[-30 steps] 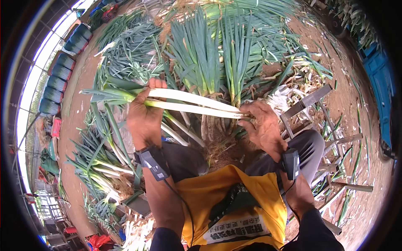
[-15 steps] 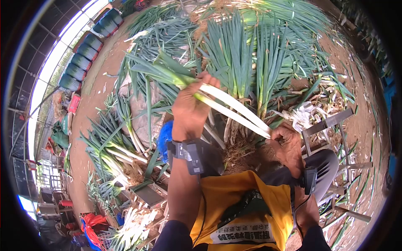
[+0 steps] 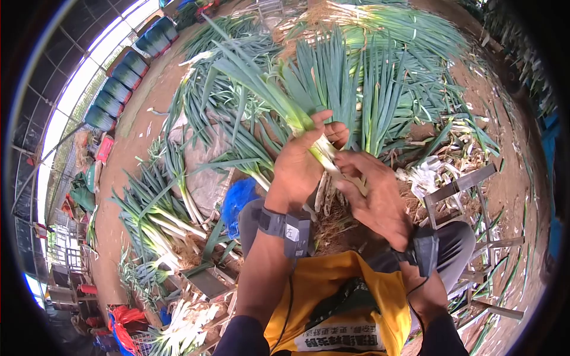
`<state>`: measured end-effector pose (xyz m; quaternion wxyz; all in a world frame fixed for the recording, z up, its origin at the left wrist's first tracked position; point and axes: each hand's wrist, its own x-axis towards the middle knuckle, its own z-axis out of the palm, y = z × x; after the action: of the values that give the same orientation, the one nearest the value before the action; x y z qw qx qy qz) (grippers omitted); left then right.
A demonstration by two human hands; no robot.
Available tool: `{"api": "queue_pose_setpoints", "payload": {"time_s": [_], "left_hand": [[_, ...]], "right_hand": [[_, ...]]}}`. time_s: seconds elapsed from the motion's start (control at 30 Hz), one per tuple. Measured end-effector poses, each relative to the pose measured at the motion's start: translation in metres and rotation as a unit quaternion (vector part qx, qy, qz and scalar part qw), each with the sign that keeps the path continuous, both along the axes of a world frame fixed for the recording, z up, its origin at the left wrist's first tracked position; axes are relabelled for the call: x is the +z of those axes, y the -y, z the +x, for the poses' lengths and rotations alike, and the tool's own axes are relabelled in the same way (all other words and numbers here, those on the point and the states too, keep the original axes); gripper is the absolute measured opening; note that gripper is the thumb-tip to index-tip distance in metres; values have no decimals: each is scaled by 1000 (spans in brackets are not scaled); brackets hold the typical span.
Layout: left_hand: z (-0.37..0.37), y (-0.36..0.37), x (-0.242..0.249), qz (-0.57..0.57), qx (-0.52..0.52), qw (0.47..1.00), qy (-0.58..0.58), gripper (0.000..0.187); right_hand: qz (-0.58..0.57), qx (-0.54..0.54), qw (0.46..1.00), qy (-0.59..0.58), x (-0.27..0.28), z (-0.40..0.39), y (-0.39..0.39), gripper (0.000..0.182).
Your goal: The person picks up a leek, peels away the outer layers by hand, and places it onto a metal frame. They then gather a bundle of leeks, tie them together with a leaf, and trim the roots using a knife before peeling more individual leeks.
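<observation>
Slanting up to the left in front of me is a green onion (image 3: 277, 99), with long green leaves and a white stalk. My left hand (image 3: 300, 163) is closed round it where the green turns white, the fingers curled over the top. Lower down, my right hand (image 3: 375, 193) has its thumb and fingers on the white stalk and covers its root end. Behind both hands, a bunch of green onions (image 3: 329, 80) stands with leaves up and roots on the soil; another bunch (image 3: 380, 98) is to its right.
More green onions (image 3: 157, 222) lie in heaps at left. Peeled skins (image 3: 424, 175) are piled at right beside a metal frame (image 3: 460, 190). Blue plastic (image 3: 238, 204) sits by my left forearm. Wrapped bundles (image 3: 110, 102) line the far left wall.
My right hand has moved up and left along the white stalk, close to my left hand. The green onion has turned steeper, and my left hand has shifted right.
</observation>
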<state>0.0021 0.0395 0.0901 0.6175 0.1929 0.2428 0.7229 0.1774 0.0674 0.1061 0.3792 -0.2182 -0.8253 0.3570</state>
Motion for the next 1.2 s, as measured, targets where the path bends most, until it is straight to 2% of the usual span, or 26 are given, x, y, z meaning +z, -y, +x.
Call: {"api": "queue_pose_setpoints", "payload": {"time_s": [0.03, 0.13, 0.27, 0.47, 0.57, 0.67, 0.77, 1.07, 1.2], "left_hand": [[0, 2, 1, 0, -27, 999, -25, 49], [0, 0, 1, 14, 6, 997, -73, 52], [-2, 4, 5, 38, -8, 998, -50, 58], [5, 8, 12, 45, -35, 996, -68, 60], [7, 6, 10, 60, -48, 996, -51, 59], [8, 5, 8, 58, -50, 996, -53, 59], [10, 7, 13, 50, -42, 997, -35, 59], [9, 5, 8, 50, -68, 994, -67, 64], [13, 2, 10, 58, -61, 991, -100, 65]], "right_hand": [[-3, 1, 1000, -6, -1, -8, -3, 32], [-39, -3, 999, -15, -5, -18, -9, 30], [-136, 28, 989, -55, -9, -22, -10, 29], [-120, -2, 993, 5, 9, -22, -12, 22], [-156, 7, 987, -33, 8, -23, -15, 19], [-71, -20, 997, -35, 3, -26, -15, 17], [-46, -41, 998, -18, 0, -27, -16, 14], [-168, -20, 985, 18, 3, -9, -15, 8], [-61, -57, 996, -25, -7, -10, -12, 10]]}}
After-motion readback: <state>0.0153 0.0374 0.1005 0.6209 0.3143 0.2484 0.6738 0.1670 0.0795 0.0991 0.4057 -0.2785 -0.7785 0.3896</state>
